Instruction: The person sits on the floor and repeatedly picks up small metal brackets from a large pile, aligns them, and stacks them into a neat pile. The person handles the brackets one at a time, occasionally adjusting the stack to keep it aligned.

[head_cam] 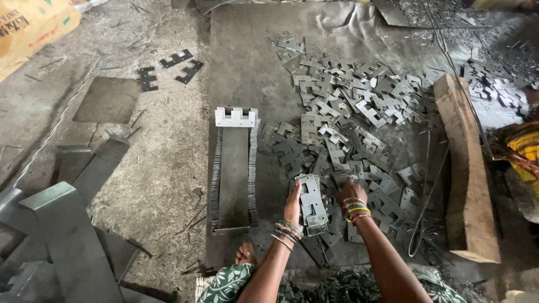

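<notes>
Below, two hands [293, 203] [349, 193], one plate stack [312, 205]

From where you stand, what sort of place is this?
Probably a small metal-stamping workshop, worked at floor level. A heap of flat notched steel plates lies on a dark mat. The left hand holds a stack of plates beside a long neat row. Offcuts and a wooden beam lie about.

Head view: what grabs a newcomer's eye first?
The sprawling heap of grey notched sheet-metal stampings across the dark mat, centre to right. At bottom centre, the left hand holds a small stack of the same stampings on edge, the right hand resting on the heap beside it. Left of them stands a long neat row of stacked plates, with a thick wooden beam at right.
</notes>
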